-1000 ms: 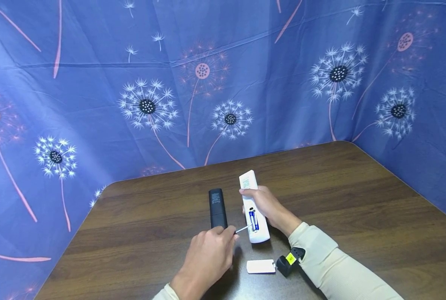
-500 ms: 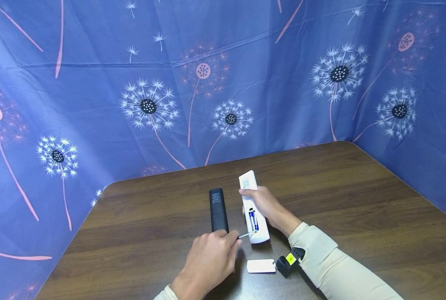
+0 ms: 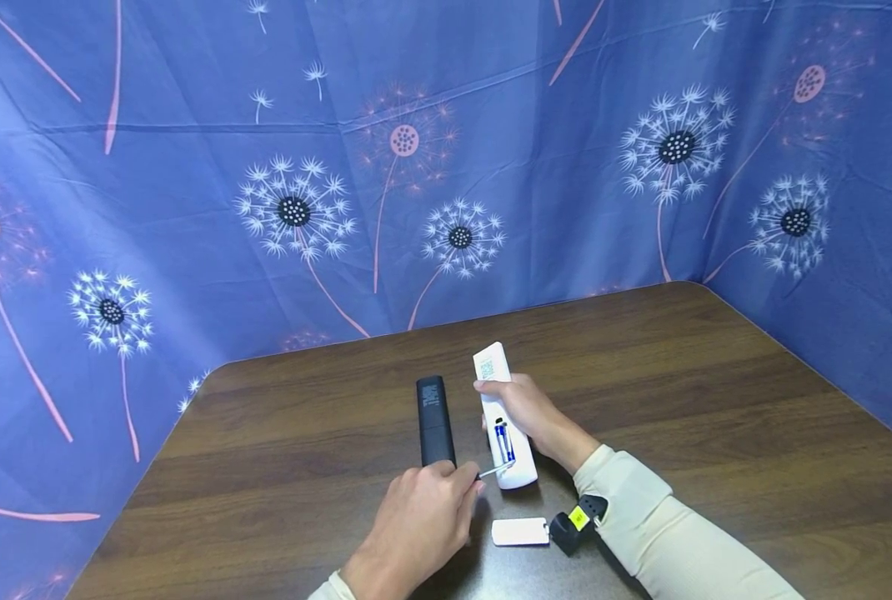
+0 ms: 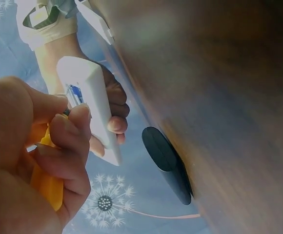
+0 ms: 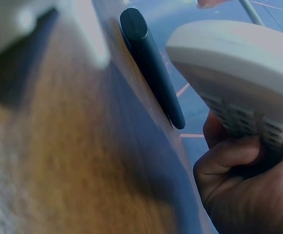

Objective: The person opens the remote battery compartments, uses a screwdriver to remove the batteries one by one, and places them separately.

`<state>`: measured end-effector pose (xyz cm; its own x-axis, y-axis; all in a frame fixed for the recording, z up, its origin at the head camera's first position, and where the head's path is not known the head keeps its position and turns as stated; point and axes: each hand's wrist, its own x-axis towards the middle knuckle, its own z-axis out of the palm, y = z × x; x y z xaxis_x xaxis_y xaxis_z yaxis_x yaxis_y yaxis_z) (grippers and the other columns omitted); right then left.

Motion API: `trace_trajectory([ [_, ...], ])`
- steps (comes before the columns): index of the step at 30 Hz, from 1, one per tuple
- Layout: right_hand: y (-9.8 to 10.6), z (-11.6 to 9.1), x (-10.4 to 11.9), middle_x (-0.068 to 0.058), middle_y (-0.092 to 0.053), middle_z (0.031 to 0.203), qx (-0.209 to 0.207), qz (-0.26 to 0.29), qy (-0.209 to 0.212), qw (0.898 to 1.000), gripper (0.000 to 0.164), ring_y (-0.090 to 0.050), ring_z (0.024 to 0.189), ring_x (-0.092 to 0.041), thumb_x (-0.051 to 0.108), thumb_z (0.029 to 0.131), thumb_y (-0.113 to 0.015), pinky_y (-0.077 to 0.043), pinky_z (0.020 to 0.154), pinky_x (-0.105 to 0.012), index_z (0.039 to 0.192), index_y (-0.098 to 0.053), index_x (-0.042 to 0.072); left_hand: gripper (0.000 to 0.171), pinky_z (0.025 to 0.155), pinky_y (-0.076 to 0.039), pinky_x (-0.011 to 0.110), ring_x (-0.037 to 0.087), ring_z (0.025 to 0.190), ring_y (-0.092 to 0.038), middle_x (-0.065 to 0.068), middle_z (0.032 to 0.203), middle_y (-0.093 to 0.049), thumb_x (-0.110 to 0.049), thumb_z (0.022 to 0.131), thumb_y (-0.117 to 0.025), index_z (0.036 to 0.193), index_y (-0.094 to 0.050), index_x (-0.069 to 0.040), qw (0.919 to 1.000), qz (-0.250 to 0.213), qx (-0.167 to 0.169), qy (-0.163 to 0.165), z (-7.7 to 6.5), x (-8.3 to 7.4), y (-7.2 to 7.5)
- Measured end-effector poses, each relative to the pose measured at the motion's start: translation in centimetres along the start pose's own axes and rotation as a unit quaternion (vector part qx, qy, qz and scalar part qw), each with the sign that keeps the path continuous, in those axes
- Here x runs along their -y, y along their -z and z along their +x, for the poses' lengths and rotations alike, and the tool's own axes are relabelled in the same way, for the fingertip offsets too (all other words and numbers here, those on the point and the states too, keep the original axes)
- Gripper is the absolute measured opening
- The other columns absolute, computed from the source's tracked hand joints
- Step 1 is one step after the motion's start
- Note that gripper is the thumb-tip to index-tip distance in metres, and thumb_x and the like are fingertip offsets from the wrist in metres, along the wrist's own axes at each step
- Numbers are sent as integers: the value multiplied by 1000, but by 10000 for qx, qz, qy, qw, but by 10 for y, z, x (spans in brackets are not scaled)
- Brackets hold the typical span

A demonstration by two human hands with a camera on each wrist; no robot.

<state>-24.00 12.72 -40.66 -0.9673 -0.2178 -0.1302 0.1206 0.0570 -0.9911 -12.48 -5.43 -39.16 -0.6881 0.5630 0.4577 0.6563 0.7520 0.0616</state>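
A blue cloth (image 3: 536, 167) printed with white and pink dandelions hangs behind a dark wood-grain table (image 3: 281, 450) with rounded far corners. A pale long sleeve (image 3: 694, 533) crosses the near right part of the view. The person's left hand (image 3: 419, 508) is curled, thumb and forefinger pinched together at the front of a tool and the other fingers folded about its handle. The right hand (image 3: 532, 408) grips a white remote control (image 3: 491, 410), thumb laid across its back and fingers clamped round the keypad side. That remote is held tilted above the table, back toward the head camera, its battery compartment uncovered near the lower end. Just left of it a black remote control (image 3: 434, 421) lies on the table, its near end hidden by the left hand. The tool is a yellow-handled screwdriver (image 4: 46, 185); its slim metal shaft points at the lower end of the compartment, and whether the tip touches cannot be told. A black wrist device (image 3: 568, 533) with a yellow label sits at the right cuff. Beside it, a white battery cover (image 3: 519, 532) lies on the table. Smallest are the blue batteries (image 3: 503, 442) seated inside the compartment.
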Motion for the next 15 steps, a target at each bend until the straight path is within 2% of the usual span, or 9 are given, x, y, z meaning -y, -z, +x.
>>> trace_trajectory([
  [15, 1, 3, 0, -20, -64, 85, -41, -96, -77, 9999, 46, -63, 69, -24, 28, 98, -56, -49, 59, -33, 130, -49, -4, 20, 42, -37, 24, 4, 47, -42, -9, 59, -46, -22, 93, -70, 77, -60, -16, 9994, 259, -209, -68, 0, -1, 0],
])
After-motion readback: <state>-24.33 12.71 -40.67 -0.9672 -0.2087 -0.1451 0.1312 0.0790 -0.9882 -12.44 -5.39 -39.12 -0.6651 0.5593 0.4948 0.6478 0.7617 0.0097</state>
